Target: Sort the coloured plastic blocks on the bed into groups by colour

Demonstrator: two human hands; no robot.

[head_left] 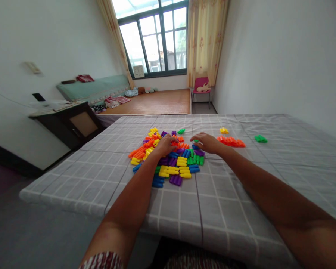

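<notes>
A heap of plastic connecting blocks (182, 161) in yellow, orange, purple, blue and green lies on the checked cloth in front of me. My left hand (166, 145) reaches into the heap, its fingers bent and apart above orange and purple blocks. At the heap's right edge is my right hand (206, 142), with thumb and fingertips closed about a small green block (196, 141). A dark blue block (195, 147) lies just under those fingertips. Part of the heap is hidden behind my left hand and forearm.
Right of the heap are a row of orange blocks (231, 142), a yellow block group (224, 130) and a green one (261, 139). A loose green block (181, 131) lies behind the heap. Beyond the table (100, 164) stand a bed (162, 101), a dark cabinet (78, 125) and a pink chair (201, 83).
</notes>
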